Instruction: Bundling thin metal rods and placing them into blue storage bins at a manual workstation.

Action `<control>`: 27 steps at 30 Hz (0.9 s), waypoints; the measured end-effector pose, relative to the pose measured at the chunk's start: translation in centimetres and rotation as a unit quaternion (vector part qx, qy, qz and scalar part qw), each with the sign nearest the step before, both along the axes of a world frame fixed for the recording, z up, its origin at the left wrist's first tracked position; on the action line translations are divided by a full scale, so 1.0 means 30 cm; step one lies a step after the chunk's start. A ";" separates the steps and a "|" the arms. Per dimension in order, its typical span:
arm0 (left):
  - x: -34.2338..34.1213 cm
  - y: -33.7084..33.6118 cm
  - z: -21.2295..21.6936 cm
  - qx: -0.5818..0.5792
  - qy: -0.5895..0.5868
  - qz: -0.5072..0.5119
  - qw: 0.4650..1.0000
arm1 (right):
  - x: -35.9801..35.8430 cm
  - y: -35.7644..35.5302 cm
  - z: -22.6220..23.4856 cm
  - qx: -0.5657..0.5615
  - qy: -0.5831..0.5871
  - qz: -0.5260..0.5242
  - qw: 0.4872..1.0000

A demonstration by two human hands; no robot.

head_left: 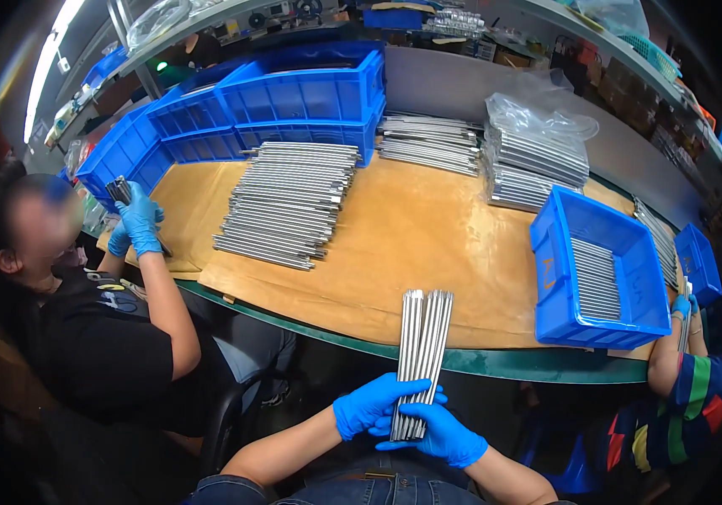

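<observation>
A bundle of slim metal rods [422, 337] stands nearly upright in front of me, its upper ends fanned into two groups over the table's front edge. Blue-gloved, my left hand [379, 402] wraps the bundle from the left side. My right hand [443, 429], also gloved in blue, closes round its lower part from the right. The dark lower rod ends show just beneath my fingers. Beyond, on the brown-covered table [428, 227], lies a wide layer of similar rods [289, 202]. To the right, a blue bin [554, 290] holds more rods.
Blue crates [302, 97] are stacked at the back left. Plastic-wrapped rods [538, 160] and a loose rod pile [430, 143] lie at the back. A co-worker [83, 337] on the left holds rods in gloved hands; another person [681, 396] works at the far right, beside a small blue bin [698, 263].
</observation>
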State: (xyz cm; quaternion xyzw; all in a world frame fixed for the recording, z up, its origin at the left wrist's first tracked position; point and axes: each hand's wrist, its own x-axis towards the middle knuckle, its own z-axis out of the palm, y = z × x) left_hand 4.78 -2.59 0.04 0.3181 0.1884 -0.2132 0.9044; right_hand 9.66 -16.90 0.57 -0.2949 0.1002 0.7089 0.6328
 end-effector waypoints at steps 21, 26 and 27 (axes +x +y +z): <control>-0.058 0.029 0.011 0.001 0.087 0.109 0.990 | 0.047 -0.064 -0.017 -0.034 0.012 -0.007 0.999; -0.065 0.027 -0.014 -0.012 0.088 0.127 0.988 | 0.042 -0.062 -0.025 -0.055 -0.027 0.018 0.998; -0.064 0.030 -0.024 -0.020 0.078 0.119 0.990 | 0.043 -0.065 -0.025 -0.054 -0.025 0.010 0.998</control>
